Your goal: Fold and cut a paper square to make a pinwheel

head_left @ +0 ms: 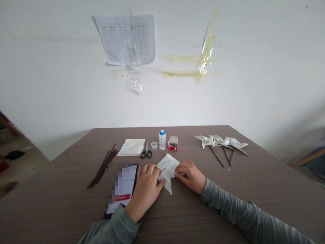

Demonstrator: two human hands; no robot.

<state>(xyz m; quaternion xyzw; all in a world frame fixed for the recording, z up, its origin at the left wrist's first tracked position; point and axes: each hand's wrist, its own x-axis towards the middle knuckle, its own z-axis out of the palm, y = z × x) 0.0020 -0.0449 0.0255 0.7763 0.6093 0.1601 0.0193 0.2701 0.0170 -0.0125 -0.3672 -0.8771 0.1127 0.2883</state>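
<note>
A cut sheet of printed paper (166, 170) lies on the table in front of me, its pointed flaps spread like an unassembled pinwheel. My left hand (148, 184) rests over its left side with fingers stretched out and thumb apart, pressing on it. At the right corner, the fingers and thumb of my right hand (190, 175) are closed on the paper's edge. Just beyond the sheet are black-handled scissors (146, 153), a small clear cup (154, 145), a white bottle with a blue cap (162, 140) and an open red box (173, 144) of small metal pieces.
Beside my left forearm lies a phone (124, 189) with its screen lit. Dark thin sticks (104, 166) and a stack of printed paper (131, 147) are on the left. Finished paper pinwheels on sticks (220, 141) lie at the back right. A wall (162, 105) borders the table's (203, 217) far edge.
</note>
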